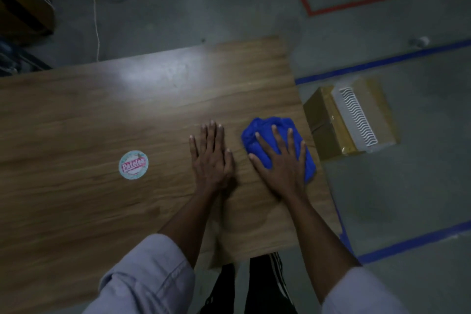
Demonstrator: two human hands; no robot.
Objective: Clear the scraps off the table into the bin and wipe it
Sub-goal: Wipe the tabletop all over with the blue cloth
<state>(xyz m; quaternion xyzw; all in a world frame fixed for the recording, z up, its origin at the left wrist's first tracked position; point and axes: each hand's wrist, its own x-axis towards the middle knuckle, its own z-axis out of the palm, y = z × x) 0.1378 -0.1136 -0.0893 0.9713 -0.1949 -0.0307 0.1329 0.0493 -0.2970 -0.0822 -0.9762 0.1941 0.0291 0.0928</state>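
Cloth (267, 132) on table (102, 115), sticker (133, 165) left.

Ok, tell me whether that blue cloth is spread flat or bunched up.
Bunched up: the blue cloth is a rumpled wad under the flat right hand.

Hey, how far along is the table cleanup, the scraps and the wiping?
Mostly cleared: the wood-grain table shows only one round pale-blue disc with pink lettering; scrap or stuck label, I cannot tell. In hand: the right hand presses flat on a crumpled blue cloth near the right edge, while the left hand rests flat on the wood. Left: wiping the rest, probably, and that disc.
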